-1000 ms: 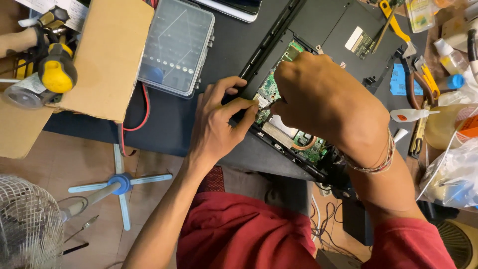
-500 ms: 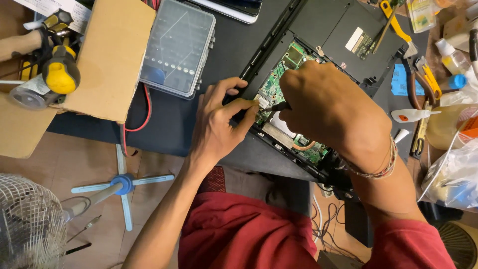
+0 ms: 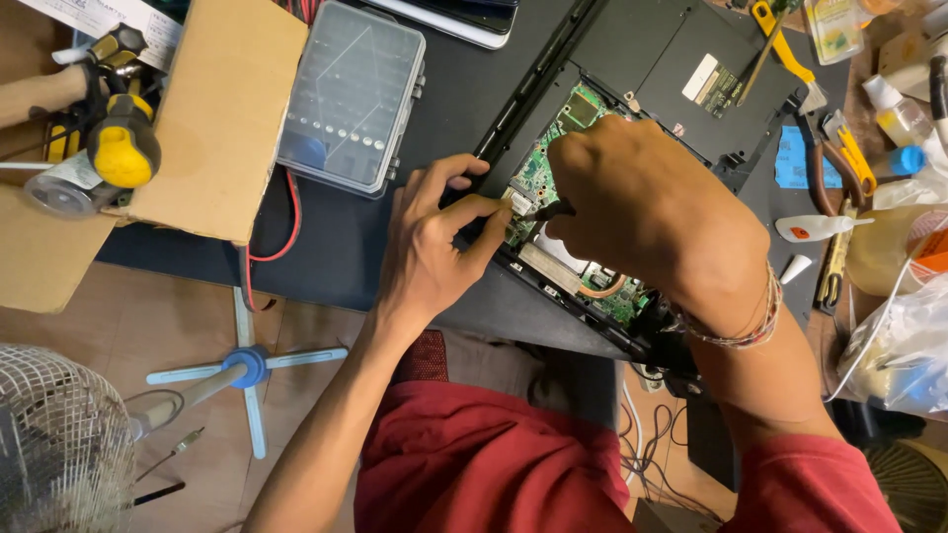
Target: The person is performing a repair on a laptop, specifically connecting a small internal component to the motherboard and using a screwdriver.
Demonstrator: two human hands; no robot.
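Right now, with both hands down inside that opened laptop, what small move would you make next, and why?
Probably keep the left hand pressing where it is and work the right hand gently at the same spot. Both sets of fingertips meet over the green circuit board in the opened laptop, and whatever the right hand pinches is hidden, so a slow, small motion seems safest.

We see an opened black laptop lying bottom-up and slantwise across the dark table, its base panel partly off so that a long bay gapes along its near edge. In that bay we see the green circuit board, flat and studded with small parts, with a copper heat pipe curving over its lower stretch. We find a pale label on the still-covered black panel farther back. Much of the board is hidden from us.
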